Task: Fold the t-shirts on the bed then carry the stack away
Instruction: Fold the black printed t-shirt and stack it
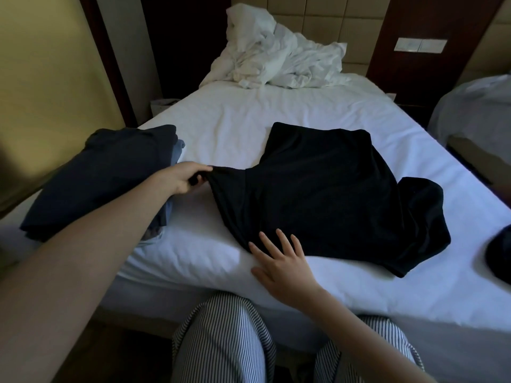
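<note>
A black t-shirt (326,189) lies spread on the white bed (235,117), its hem toward the headboard. My left hand (185,179) pinches the shirt's left sleeve and holds it stretched out to the left. My right hand (279,258) rests flat with straight fingers on the shirt's near edge, by the mattress front. A stack of folded dark shirts (102,175) sits at the bed's left side, partly under my left forearm, with a lighter blue layer showing beneath the top one.
A crumpled white duvet (276,59) is heaped at the headboard. Another dark garment (499,258) shows at the right frame edge. A second bed (475,106) stands to the right. My striped trousers (226,338) are against the bed's front.
</note>
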The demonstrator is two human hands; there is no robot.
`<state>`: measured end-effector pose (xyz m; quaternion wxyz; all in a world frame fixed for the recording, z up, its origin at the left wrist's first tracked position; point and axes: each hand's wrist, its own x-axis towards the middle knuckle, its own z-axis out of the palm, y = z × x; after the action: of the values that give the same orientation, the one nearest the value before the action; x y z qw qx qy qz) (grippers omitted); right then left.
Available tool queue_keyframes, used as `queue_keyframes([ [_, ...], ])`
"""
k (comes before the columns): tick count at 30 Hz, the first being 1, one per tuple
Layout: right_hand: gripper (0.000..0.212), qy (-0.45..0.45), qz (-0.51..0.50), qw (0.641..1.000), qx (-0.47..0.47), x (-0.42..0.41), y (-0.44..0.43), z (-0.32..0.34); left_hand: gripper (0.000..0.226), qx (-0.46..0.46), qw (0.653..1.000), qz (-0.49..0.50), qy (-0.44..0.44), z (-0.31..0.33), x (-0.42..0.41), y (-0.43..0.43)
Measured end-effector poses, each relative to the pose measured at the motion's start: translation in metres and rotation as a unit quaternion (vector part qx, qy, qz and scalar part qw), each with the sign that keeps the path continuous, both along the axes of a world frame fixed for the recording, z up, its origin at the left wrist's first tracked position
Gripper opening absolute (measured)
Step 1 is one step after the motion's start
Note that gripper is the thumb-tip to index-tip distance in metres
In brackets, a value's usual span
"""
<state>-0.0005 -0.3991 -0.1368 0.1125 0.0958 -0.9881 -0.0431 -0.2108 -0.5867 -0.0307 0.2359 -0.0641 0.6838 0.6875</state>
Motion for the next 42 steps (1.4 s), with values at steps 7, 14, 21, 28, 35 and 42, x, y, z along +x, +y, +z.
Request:
queue_keyframes([
  [7, 0.060, 0.007, 0.013, 1.000, 0.004, 0.011, -0.002, -0.002, 0.046, -0.025, 0.944, -0.306, 0.119, 0.067, 0.044, 0.066],
  [14, 0.062, 0.008, 0.024, 1.000, -0.012, 0.017, 0.000, -0.013, 0.032, -0.357, 0.812, -0.202, 0.415, -0.034, 0.055, 0.111],
  [21, 0.063, -0.015, 0.029, 0.999, -0.005, 0.019, 0.001, -0.013, 0.057, -0.579, 0.668, -0.315, 0.346, -0.064, 0.065, 0.135],
  [28, 0.048, 0.073, 0.062, 0.993, -0.066, 0.035, 0.046, -0.004, 0.057, -0.602, 0.647, -0.258, 0.391, -0.073, 0.076, 0.164],
  [35, 0.045, 0.186, -0.165, 0.955, -0.162, 0.061, 0.159, 0.020, 0.061, -0.538, 0.632, -0.365, 0.421, -0.078, 0.088, 0.165],
  [42, 0.048, 0.007, -0.330, 0.920, -0.210, 0.074, 0.209, 0.005, 0.057, -0.473, 0.707, -0.336, 0.405, -0.072, 0.123, 0.221],
])
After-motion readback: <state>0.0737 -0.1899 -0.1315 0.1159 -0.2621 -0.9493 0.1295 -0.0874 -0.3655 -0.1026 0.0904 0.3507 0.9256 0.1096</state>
